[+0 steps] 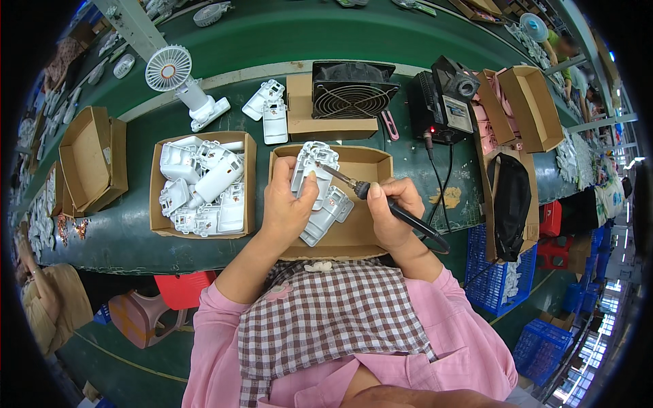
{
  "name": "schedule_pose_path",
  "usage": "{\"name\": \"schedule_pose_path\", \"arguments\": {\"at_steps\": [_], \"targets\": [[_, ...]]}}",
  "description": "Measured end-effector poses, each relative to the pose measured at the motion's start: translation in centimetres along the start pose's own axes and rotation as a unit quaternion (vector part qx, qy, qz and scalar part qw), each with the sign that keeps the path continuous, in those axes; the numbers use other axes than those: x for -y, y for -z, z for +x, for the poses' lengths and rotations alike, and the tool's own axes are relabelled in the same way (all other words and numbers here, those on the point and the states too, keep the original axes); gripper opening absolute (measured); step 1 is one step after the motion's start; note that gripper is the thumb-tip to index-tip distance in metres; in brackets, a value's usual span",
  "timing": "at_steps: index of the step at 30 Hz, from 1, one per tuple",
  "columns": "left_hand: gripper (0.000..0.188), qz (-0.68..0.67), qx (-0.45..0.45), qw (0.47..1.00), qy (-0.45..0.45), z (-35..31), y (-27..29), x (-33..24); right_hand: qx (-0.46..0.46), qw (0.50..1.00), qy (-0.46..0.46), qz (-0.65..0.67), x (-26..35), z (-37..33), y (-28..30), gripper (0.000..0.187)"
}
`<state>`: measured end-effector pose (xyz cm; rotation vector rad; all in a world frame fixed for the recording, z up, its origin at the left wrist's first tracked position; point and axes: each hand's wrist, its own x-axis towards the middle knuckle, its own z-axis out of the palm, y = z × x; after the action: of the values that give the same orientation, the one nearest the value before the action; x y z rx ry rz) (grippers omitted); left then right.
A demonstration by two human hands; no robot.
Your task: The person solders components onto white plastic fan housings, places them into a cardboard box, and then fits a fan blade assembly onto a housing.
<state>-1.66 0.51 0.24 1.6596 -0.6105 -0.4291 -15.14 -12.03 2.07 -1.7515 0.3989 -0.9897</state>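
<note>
My left hand grips a white plastic housing by its sides, above an open cardboard box. In my right hand is a soldering iron with a black handle, held like a pen. Its metal tip points up and left to the housing's inner side; whether it touches cannot be made out. Below the held part, another white housing lies in the box. To the left, a second cardboard box is filled with several white housings.
A black soldering station with a cable stands back right. A black fan sits in a carton at the back. A white handheld fan stands back left, near loose white housings. Pink tweezers lie beside the black fan.
</note>
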Motion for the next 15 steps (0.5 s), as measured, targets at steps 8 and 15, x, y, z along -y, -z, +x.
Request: {"name": "schedule_pose_path", "arguments": {"at_steps": [8,15], "targets": [[0.025,-0.015,0.006,1.0,0.002,0.1,0.0,0.3,-0.013,1.0,0.012,0.013,-0.4,-0.2,0.2,0.017],[0.032,0.022,0.01,0.999,-0.037,0.2,-0.2,-1.2,-0.058,0.992,0.076,0.082,-1.2,-0.3,0.4,0.014]]}}
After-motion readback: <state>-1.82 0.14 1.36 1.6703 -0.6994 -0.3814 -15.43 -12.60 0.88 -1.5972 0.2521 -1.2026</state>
